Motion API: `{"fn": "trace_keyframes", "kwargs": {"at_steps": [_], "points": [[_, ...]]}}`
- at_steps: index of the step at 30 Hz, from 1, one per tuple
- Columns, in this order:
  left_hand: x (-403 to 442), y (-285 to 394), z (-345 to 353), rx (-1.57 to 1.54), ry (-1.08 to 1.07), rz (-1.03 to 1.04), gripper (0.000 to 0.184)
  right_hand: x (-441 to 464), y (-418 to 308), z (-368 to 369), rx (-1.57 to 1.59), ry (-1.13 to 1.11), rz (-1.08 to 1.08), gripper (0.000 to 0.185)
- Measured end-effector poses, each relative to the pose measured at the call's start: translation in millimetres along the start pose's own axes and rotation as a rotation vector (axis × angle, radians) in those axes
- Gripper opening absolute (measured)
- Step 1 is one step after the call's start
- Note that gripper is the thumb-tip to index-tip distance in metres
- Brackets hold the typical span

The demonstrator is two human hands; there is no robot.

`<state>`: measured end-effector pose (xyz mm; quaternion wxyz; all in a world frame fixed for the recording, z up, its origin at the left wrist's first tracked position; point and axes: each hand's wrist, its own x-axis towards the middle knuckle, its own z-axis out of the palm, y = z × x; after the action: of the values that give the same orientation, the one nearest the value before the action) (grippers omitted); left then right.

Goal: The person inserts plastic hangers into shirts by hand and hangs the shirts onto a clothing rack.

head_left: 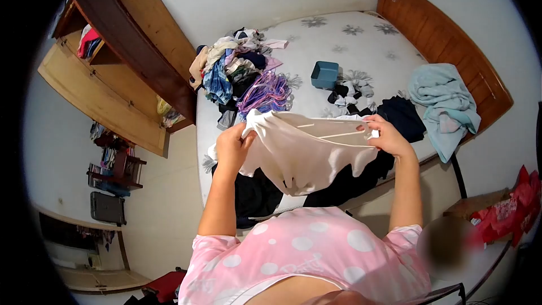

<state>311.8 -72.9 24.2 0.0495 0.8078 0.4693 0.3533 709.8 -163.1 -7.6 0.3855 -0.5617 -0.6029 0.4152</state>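
A cream-white garment (pixel 307 152) is stretched between my two hands, above the near edge of the bed. My left hand (pixel 232 144) is closed on its bunched left end. At the other end, my right hand (pixel 390 136) pinches the upper edge. Thin white bars or cords show inside the garment's opening; I cannot tell which. Beneath it lie black clothes (pixel 257 195), partly hidden. Just beyond my left hand is a bundle of purple and pink hangers (pixel 266 91). Folded dark navy clothing (pixel 402 118) lies beyond my right hand.
A clothes heap (pixel 217 79) covers the bed's far left. A blue-grey bin (pixel 325 74) stands on the mattress (pixel 333 31) beside small black-and-white items (pixel 351 95). A light blue towel (pixel 443 99) lies by the wooden headboard (pixel 446 39). An open wardrobe (pixel 132 34) stands left.
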Motion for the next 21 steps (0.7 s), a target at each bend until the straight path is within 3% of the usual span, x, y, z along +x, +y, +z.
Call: {"fn": "trace_keyframes", "kwargs": {"at_steps": [9,14,16,20,21], "points": [[-2.2,20.1,3.2,0.043,-0.029,0.173,0.017,-6.1,-51.3,7.2,0.072,-0.091,0.038,0.054],[-4.9,27.5,9.6,0.057,-0.039,0.220,0.016,5.3,-31.0,34.0,-0.170,-0.063,-0.286,0.057],[-8.0,26.6,14.4,0.001,-0.030,0.163,0.016,-5.6,-56.2,40.5,0.016,-0.120,-0.072,0.058],[-12.4,23.7,14.3,0.015,-0.006,0.137,0.016,-9.8,-56.3,40.9,0.467,-0.108,0.089,0.058],[-12.5,21.9,14.6,0.025,-0.011,0.127,0.016,-9.2,-54.8,39.0,0.416,-0.087,0.111,0.052]]}}
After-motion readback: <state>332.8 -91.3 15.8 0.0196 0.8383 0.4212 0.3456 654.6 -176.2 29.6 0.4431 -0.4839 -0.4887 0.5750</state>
